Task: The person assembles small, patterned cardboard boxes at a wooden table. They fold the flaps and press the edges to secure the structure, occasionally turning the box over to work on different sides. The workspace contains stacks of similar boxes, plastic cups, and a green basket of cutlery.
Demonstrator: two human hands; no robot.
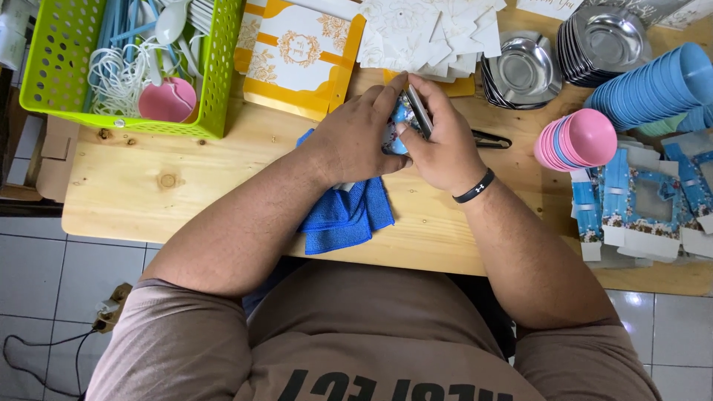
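Observation:
My left hand (pixel 356 137) and my right hand (pixel 442 141) meet over the middle of the wooden table (pixel 186 200). Together they grip a small blue and white patterned box (pixel 399 117), mostly hidden by my fingers. A thin dark metal piece (pixel 418 110) sits against the box under my right fingertips. A black band circles my right wrist (pixel 474 187). Under my left wrist lies a folded blue cloth (pixel 345 215), hanging a little past the table's near edge.
A green basket (pixel 215 89) of straws and spoons sits at the far left, beside yellow and white cartons (pixel 301 56) and white flat cards (pixel 423 33). Right: steel dishes (pixel 520 70), stacked pink bowls (pixel 575 139), blue bowls (pixel 653 85), blue patterned boxes (pixel 639 208), black scissors (pixel 490 139).

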